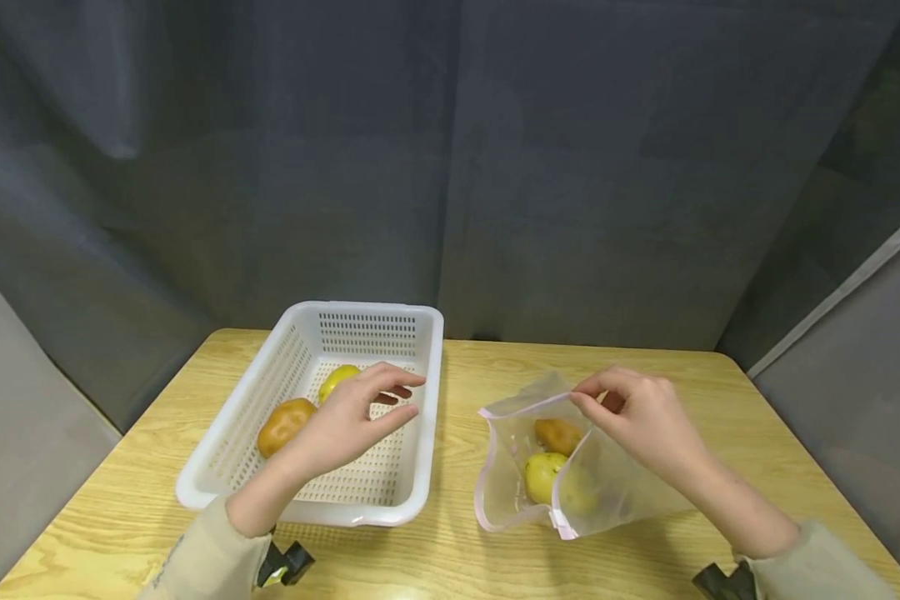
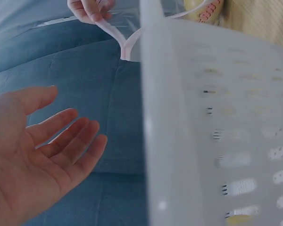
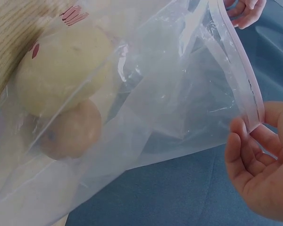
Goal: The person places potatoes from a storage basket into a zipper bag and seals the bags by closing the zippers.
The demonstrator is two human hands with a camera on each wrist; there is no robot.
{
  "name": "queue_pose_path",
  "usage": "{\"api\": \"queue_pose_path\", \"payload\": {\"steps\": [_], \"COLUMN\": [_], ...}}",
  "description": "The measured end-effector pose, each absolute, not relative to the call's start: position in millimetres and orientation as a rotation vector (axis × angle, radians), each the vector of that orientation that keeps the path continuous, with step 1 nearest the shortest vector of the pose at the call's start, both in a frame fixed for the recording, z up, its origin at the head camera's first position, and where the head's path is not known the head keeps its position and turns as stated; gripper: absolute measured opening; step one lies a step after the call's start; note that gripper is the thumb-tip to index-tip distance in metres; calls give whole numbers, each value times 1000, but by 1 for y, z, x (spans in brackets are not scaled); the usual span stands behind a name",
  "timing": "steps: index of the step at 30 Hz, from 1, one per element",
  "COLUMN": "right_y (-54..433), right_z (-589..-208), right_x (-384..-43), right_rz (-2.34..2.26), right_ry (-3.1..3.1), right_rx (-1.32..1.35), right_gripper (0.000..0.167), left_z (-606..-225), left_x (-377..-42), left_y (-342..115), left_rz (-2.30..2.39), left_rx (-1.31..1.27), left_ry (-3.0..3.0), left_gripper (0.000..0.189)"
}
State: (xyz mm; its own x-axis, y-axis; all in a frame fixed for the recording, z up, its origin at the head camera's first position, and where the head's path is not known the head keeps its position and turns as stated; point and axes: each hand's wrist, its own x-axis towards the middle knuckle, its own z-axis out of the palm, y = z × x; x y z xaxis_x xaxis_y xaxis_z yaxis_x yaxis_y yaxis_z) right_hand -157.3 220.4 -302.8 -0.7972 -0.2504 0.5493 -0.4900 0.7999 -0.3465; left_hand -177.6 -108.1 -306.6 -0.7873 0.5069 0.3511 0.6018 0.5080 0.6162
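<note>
My left hand (image 1: 351, 421) hovers over the white plastic basket (image 1: 435, 400), thumb and fingers apart with nothing between them. In the basket lie a lumpy orange-brown, potato-like item (image 1: 283, 425) and a rounded yellow fruit (image 1: 337, 379), the latter partly hidden behind the hand. To the right, my right hand (image 1: 648, 421) pinches the pink-edged rim of a clear zip bag (image 1: 630, 492), whose mouth gapes towards the basket. Inside the bag sit another yellow fruit (image 1: 543, 477) and a smaller orange-brown item (image 1: 558, 435). Red printing shows on the bag in the right wrist view.
Both the basket and the bag stand on a light wooden table (image 1: 465, 550). A dark curtain (image 1: 450, 167) hangs behind its far edge, and grey panels (image 1: 855, 367) flank the sides. A strip of table lies between basket and bag.
</note>
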Motion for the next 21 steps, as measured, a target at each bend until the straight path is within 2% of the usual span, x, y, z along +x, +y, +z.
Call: {"api": "queue_pose_path", "payload": {"steps": [21], "right_y": [217], "right_z": [-309], "right_x": [-157], "right_rz": [734], "right_ry": [-2521], "right_rx": [524], "right_gripper": [5], "left_z": [-293], "left_x": [-189], "left_y": [-121], "left_rz": [-1125], "left_rx": [-923], "left_ry": [-2593], "left_gripper": [31]}}
